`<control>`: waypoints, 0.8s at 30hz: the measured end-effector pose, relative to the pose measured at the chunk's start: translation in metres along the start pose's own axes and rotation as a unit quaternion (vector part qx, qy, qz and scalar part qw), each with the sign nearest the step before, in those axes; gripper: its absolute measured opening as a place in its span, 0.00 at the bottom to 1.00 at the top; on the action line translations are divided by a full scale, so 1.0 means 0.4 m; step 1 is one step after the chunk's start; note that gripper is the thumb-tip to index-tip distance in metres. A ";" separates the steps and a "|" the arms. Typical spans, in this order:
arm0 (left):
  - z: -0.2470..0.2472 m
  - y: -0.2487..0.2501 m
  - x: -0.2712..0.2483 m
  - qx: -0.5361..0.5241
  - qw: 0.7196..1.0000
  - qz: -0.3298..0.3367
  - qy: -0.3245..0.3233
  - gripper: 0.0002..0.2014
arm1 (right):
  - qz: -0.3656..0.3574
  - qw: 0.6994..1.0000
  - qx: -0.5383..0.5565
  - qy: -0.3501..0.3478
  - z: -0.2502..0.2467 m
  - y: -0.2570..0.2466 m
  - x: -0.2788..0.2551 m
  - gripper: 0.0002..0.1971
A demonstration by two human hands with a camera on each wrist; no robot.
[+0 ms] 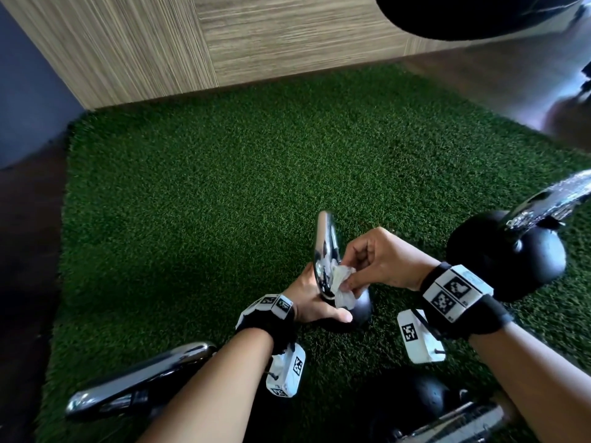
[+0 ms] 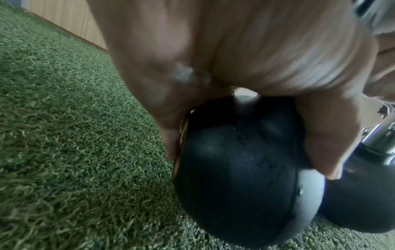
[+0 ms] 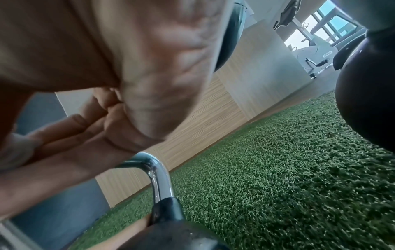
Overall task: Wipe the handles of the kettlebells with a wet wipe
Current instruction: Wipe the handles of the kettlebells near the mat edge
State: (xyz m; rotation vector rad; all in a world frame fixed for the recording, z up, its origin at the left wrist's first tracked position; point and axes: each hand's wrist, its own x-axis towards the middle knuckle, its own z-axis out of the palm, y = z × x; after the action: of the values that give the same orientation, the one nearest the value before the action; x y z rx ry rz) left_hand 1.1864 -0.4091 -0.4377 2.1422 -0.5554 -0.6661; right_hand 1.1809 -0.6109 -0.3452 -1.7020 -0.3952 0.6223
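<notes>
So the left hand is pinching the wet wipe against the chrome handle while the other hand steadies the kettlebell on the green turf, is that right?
Not quite: the hands are swapped. In the head view the right hand pinches the wet wipe against the chrome handle, while the left hand steadies the kettlebell on the green turf.

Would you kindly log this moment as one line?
left hand: steadies small kettlebell | right hand: pinches wet wipe on chrome handle | stage: wiping
</notes>
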 end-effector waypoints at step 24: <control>0.007 0.021 -0.012 -0.047 0.998 0.038 0.021 0.44 | 0.023 0.966 -0.248 -0.066 0.010 0.021 0.035 0.12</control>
State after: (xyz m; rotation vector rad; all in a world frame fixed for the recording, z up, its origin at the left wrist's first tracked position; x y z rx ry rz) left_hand 1.1797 -0.4127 -0.4312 2.0324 -0.5681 -0.5934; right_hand 1.1892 -0.6017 -0.3564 -2.1556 -0.6485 0.7141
